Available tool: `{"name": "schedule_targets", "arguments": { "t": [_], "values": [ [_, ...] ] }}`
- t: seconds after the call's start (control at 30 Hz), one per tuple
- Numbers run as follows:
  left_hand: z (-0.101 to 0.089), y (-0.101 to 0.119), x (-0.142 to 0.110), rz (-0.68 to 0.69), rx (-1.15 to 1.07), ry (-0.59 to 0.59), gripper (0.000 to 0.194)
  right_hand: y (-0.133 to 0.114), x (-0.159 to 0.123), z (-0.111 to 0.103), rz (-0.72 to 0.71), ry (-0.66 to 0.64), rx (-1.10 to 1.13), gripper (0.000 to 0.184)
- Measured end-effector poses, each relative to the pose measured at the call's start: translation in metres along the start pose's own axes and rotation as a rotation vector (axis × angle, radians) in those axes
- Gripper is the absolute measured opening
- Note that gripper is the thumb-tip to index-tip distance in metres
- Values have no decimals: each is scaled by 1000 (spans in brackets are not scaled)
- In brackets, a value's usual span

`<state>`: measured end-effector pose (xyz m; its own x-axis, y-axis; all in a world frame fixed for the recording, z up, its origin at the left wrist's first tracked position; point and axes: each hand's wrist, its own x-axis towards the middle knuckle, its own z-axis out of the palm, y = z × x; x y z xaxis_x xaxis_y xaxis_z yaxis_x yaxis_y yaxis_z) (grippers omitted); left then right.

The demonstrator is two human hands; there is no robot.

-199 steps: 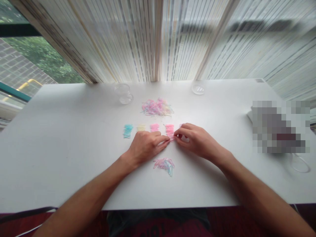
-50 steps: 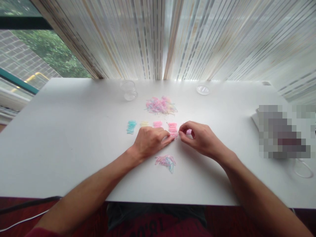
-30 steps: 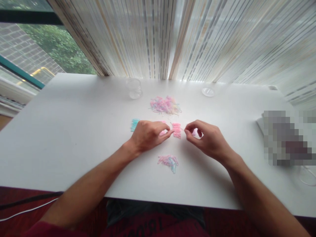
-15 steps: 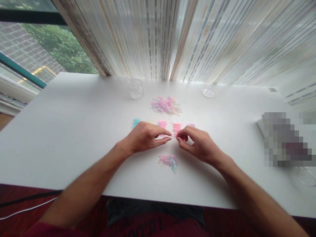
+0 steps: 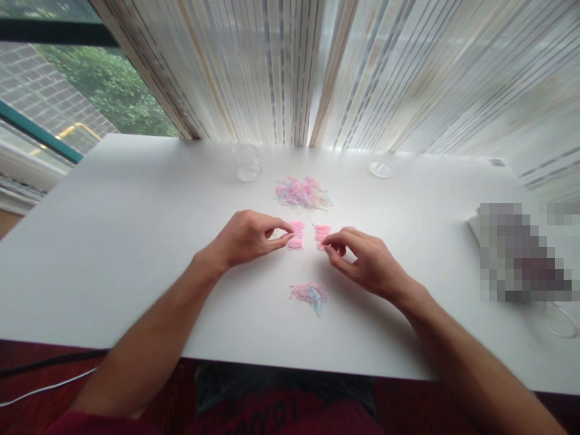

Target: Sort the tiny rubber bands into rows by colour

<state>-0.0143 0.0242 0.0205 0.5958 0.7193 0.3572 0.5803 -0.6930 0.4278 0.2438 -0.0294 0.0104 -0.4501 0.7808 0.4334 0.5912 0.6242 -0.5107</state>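
Observation:
My left hand [image 5: 254, 238] has thumb and forefinger brought together at the left edge of a stacked column of pink elastic bands [image 5: 296, 234]. Anything between those fingertips is too small to make out. My right hand [image 5: 357, 257] is pinched at the lower end of a coral-pink column of bands [image 5: 322, 231], its fingertips covering part of it; what they grip cannot be seen clearly. Behind that hand a bit of a purple column [image 5: 348, 228] shows. Nearer me lies a small loose heap of pink and blue bands [image 5: 309, 295].
A larger mixed pastel pile of bands [image 5: 302, 192] lies beyond the columns. Farther back stand a clear plastic jar [image 5: 247, 164] and a clear round lid [image 5: 380, 168] on the white table [image 5: 113, 254]. A blurred-out object [image 5: 521, 254] with a white cable is at the right.
My left hand has moved left from the gap between the pink columns to the pink column's left edge, its fingertips closing. It now hides the blue column. My right hand has barely moved.

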Motion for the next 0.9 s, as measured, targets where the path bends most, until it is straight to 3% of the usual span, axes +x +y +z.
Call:
{"name": "schedule_targets", "arguments": {
  "t": [0.2,0.9],
  "values": [
    [-4,-7,0,-98,25,-99,16,2,-1,-1,0,-29,-7,12],
    [-1,-4,0,-86,39,-125,18,1,-1,-8,18,-104,-20,14]
  ]
}}
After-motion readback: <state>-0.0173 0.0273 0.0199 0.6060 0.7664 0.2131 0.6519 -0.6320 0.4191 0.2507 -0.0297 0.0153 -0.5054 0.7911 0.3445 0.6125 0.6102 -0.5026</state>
